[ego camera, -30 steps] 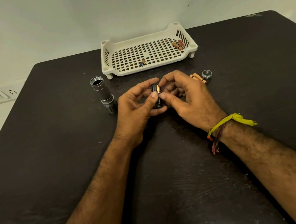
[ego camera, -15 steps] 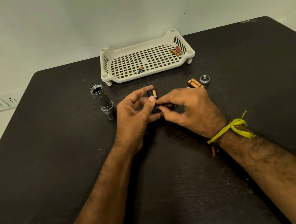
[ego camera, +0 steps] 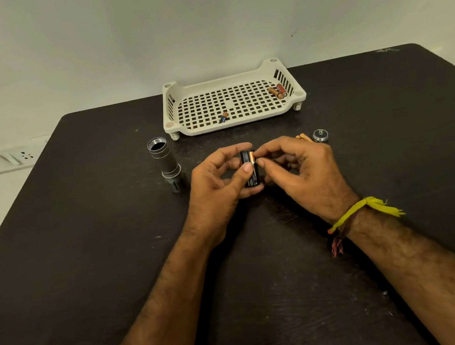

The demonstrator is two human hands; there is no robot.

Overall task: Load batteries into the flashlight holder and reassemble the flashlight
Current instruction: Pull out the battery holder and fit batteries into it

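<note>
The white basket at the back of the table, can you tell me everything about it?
The white basket looks like plastic: a shallow tray with a grid of square holes in its floor, slotted side walls, round corner posts and short feet. It stands upright at the far edge of the dark table, untouched by either hand. Inside, two brownish batteries lie side by side in the right corner, and one small battery lies near the front rim.

Two bare forearms are reaching into view, no sleeves showing. The left hand (ego camera: 216, 185) is wearing nothing at all. A knotted yellow thread (ego camera: 358, 208) is circling the wrist of the right hand (ego camera: 306, 172), its loose ends sticking outward, with a darker reddish thread (ego camera: 337, 243) hanging frayed beside it.
</note>
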